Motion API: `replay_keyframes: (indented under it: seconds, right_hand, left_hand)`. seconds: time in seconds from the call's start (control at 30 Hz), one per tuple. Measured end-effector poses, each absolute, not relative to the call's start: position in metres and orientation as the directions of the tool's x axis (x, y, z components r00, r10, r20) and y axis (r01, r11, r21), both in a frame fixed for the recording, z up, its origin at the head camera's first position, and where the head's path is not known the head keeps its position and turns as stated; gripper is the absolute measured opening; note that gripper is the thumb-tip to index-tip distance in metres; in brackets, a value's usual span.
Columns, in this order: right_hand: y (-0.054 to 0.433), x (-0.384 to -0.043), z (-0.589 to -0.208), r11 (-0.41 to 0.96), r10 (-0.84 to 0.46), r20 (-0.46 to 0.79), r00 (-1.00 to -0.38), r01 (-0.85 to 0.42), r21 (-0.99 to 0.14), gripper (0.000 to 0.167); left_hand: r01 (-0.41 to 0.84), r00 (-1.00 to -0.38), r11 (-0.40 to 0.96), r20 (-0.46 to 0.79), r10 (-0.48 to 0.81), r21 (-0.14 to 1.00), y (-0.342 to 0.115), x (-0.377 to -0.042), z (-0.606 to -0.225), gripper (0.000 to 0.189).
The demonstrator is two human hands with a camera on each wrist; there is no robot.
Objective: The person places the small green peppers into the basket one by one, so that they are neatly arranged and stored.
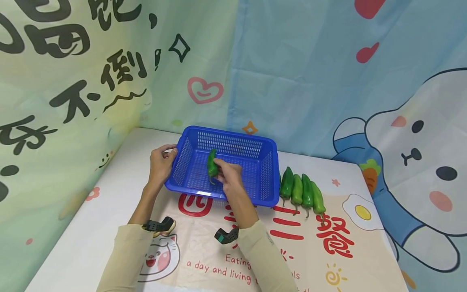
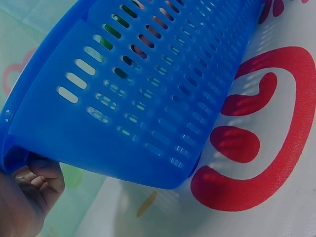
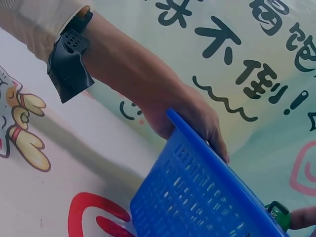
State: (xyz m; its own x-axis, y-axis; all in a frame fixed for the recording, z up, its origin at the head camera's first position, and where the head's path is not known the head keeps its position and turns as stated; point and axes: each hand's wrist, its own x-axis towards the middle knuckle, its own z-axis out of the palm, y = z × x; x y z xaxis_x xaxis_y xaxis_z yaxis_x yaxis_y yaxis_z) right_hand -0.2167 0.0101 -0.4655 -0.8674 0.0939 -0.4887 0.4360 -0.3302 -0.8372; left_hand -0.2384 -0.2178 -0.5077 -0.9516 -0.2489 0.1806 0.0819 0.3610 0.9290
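Head view: our left hand (image 1: pixel 160 162) grips the blue basket (image 1: pixel 233 140); right hand (image 1: pixel 229 175) pinches a green pepper (image 1: pixel 212 164). We should lower it gently.

Printed tablecloth (image 1: pixel 328 259) under a blue basket (image 1: pixel 268 194) and four green peppers (image 1: pixel 302 191) (perhaps touching).

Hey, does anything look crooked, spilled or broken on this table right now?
Nothing stands out. The blue basket sits flat and intact, four green peppers lie in a neat row beside it, and the right hand holds one pepper over it.
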Motion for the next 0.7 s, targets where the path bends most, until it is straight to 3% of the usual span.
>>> replay_keyframes:
  seconds: [0.7]
  right_hand:
    - [-0.031,-0.230,-0.469,-0.351,0.081,-0.571,-0.817,0.513,-0.783,0.038]
  left_hand:
    - [0.084,-0.954,0.332,0.172,-0.247,0.940,-0.217,-0.235,-0.502,0.029]
